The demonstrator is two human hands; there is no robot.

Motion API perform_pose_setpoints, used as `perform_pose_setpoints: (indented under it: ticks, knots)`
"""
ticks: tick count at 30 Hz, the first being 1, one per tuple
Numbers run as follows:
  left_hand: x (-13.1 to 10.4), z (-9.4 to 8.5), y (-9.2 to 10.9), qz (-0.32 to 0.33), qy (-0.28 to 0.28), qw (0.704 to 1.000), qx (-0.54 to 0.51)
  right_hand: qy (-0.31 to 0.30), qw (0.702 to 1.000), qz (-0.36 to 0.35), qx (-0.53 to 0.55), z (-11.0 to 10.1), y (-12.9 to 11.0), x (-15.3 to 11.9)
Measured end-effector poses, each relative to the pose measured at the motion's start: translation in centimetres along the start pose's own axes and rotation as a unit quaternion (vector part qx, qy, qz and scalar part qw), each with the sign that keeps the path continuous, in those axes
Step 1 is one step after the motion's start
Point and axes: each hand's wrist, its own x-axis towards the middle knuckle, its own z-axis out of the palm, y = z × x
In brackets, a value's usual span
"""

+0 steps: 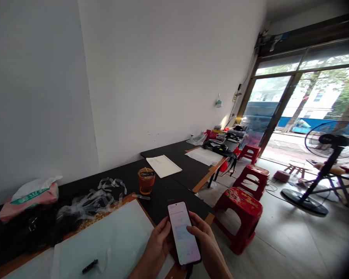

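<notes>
A smartphone (182,236) with a lit, pale screen is held upright between both hands at the table's near edge. My left hand (157,246) grips its left side, the fingers partly hidden behind it. Around the right side closes my right hand (205,240), its thumb over the screen. A dark cable seems to hang from the phone's lower end. Left of the hands lies a pale translucent board (119,236), with a small black object (90,266) on it. Beyond the phone stands a lidded cup of amber drink (146,182).
A paper pad (163,166) lies on the black table behind the cup. Crumpled clear plastic strips (90,203) and a tissue pack (31,197) are at the left. Red stools (241,209) stand on the floor to the right, with a standing fan (317,174) farther off.
</notes>
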Motion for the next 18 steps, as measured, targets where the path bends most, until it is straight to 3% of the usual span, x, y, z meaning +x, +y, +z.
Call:
perform_pose_setpoints:
  ticks: [18]
  knots:
    - [-0.01, -0.04, -0.13, 0.002, -0.006, 1.000, -0.008, -0.019, 1.000, -0.014, 0.002, -0.59, 0.78, 0.63]
